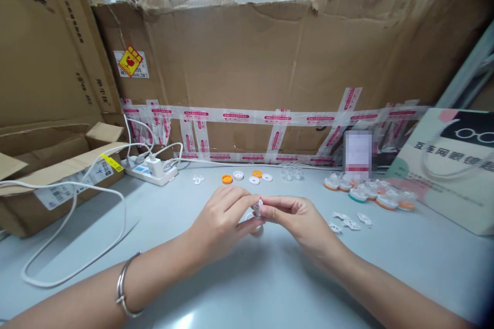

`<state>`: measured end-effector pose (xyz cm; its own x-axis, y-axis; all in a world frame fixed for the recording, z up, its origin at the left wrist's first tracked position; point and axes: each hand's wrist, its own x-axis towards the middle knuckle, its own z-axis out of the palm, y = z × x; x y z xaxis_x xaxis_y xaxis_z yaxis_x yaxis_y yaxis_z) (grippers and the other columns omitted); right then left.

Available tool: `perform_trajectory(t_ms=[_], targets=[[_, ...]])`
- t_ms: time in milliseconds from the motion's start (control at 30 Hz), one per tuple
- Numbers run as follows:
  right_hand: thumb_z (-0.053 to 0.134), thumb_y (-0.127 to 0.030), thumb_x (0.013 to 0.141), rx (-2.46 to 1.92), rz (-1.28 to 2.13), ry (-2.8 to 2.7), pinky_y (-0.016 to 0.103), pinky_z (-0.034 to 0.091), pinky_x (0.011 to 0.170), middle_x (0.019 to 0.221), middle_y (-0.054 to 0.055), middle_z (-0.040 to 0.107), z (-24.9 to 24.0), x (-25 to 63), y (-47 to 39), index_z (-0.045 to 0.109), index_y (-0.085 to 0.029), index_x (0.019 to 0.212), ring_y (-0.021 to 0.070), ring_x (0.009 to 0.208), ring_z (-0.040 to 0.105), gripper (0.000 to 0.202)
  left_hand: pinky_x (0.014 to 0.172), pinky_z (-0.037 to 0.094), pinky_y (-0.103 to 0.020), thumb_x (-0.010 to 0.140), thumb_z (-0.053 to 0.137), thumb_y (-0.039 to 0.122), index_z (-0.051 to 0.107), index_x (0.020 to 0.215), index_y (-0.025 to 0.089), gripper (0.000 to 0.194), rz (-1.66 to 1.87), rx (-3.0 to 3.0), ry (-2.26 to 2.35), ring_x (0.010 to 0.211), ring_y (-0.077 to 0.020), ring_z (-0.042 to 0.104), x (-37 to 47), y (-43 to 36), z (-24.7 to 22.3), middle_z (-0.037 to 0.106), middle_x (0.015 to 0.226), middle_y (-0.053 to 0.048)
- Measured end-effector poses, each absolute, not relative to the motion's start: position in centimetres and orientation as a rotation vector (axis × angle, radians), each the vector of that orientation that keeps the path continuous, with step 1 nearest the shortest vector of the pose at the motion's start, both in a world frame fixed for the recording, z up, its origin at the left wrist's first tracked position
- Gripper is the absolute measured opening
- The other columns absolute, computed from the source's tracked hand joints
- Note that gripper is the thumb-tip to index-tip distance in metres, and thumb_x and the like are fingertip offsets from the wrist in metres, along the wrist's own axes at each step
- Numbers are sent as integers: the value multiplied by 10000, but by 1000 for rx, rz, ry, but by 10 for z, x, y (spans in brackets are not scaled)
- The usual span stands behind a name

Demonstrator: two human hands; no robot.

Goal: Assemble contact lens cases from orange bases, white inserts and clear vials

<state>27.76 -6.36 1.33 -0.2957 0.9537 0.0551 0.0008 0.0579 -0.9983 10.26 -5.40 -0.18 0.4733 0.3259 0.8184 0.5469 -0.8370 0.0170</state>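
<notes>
Over the middle of the table, my left hand (226, 216) and my right hand (299, 216) meet with fingertips pinched on a small white plastic part (258, 208). My fingers cover much of it, so its full shape is hidden. Just below, a round piece with an orange-brown edge (257, 230) shows partly behind my left fingers; whether it is held or rests on the table I cannot tell. To the right of my right hand lie several flat white cut-out plastic pieces (351, 224). Beyond my hands are orange rings (227, 179) and white rings (238, 175).
Clear domed pieces with coloured bases (358, 194) cluster at the right, near a printed board (443, 175). Clear parts (292, 171) stand at the back. A power strip (150, 170), a looping white cable (124, 205) and an open cardboard box (57, 175) occupy the left.
</notes>
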Motion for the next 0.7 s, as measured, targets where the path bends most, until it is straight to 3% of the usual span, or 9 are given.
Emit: perform_trajectory(t_ms=[500,700], targets=[[680,-379,706,-1046,1395,-1580,288,470,722,763,6,714,13,278,-64,733,-262,883,148,701,610,219,637,446,-297,765,581,164,574,834,166,69,-1235,-2473,-835,685,-160,562,105,-57,3,619,731,-33],[696,-345,703,-992,1469,-1429,281,452,725,742,14,697,11,276,-65,720,-207,851,133,679,591,204,672,461,-308,781,611,193,574,928,166,154,-1265,-2467,-798,738,-169,576,103,-56,2,627,787,-40]])
